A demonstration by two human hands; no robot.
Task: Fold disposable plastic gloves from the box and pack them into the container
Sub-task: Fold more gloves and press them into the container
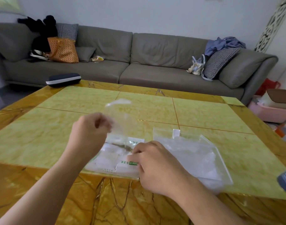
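Nearest us, our right hand [156,161] presses flat on the white glove box [113,161] at the table's [57,127] front edge, fingers spread and gripping nothing, and beside it on the right lies the clear container [204,153] with folded gloves already inside. Just beyond, our left hand [90,132] is pinched on a thin transparent glove [121,117], lifted partly out of the box opening. We should keep the box pinned, draw the glove straight up slowly so only one comes out, then flatten it on bare table before folding.
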